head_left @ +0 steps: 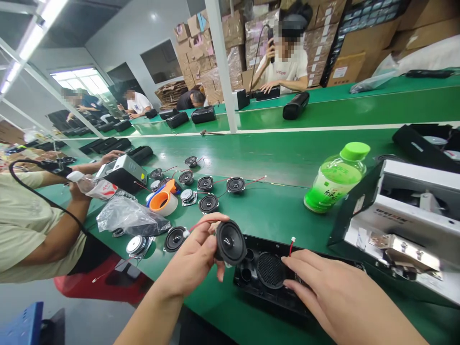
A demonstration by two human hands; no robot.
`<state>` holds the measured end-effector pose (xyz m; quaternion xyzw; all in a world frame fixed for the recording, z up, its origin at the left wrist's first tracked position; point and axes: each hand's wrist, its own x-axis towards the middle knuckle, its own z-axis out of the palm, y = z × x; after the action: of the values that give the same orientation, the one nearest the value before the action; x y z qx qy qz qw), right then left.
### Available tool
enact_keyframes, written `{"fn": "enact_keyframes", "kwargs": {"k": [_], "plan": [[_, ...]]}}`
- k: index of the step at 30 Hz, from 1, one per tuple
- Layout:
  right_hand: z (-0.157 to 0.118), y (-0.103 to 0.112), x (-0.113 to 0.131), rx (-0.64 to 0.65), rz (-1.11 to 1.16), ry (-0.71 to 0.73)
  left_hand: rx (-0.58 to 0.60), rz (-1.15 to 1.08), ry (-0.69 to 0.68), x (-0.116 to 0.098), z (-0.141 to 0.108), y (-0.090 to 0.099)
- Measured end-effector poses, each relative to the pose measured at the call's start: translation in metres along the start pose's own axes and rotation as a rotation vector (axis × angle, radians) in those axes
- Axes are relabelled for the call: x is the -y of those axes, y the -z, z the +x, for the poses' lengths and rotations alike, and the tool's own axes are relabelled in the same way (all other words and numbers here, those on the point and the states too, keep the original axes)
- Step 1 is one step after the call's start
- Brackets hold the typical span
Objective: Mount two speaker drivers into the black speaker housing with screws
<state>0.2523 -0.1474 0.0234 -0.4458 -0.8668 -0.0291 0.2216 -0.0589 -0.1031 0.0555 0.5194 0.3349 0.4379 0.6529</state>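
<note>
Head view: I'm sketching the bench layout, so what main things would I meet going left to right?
Red-labelled bottle, orange-and-white roll, speaker held in the left hand, round grille of the black panel, green-capped bottle, white-fronted machine.

Green bench (273, 203) under round speakers (205, 183), clear plastic bag (131, 215), green-capped bottle (336, 179) and black casing (270, 271).

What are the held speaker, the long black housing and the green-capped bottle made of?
Speaker: matte black cone, perhaps paper or plastic; shiny center.
Housing: probably molded plastic, dull black, with round openings.
Bottle: likely glossy plastic, see-through near the top.
</note>
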Motion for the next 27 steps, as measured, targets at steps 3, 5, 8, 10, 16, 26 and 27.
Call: {"fn": "enact_keyframes", "kwargs": {"k": [3,5,8,10,16,26,27], "plan": [[0.000,0.005,-0.006,0.016,-0.009,-0.004,0.084,0.209,0.039,-0.006,0.003,-0.010],[0.000,0.009,-0.009,0.026,-0.013,-0.009,0.146,0.371,0.063,-0.014,0.006,-0.020],[-0.002,0.013,-0.012,0.043,-0.006,-0.017,0.223,0.606,0.038,-0.026,0.015,-0.037],[-0.003,0.013,-0.012,0.057,0.009,-0.026,0.248,0.774,0.028,-0.034,0.022,-0.046],[-0.003,0.015,-0.010,0.111,0.066,-0.074,0.440,1.339,0.001,-0.047,0.036,-0.071],[-0.003,0.017,-0.010,0.158,0.117,-0.138,0.628,1.697,-0.193,-0.013,0.042,-0.087],[-0.004,0.018,-0.010,0.163,0.120,-0.141,0.634,1.705,-0.166,-0.012,0.044,-0.087]]}}
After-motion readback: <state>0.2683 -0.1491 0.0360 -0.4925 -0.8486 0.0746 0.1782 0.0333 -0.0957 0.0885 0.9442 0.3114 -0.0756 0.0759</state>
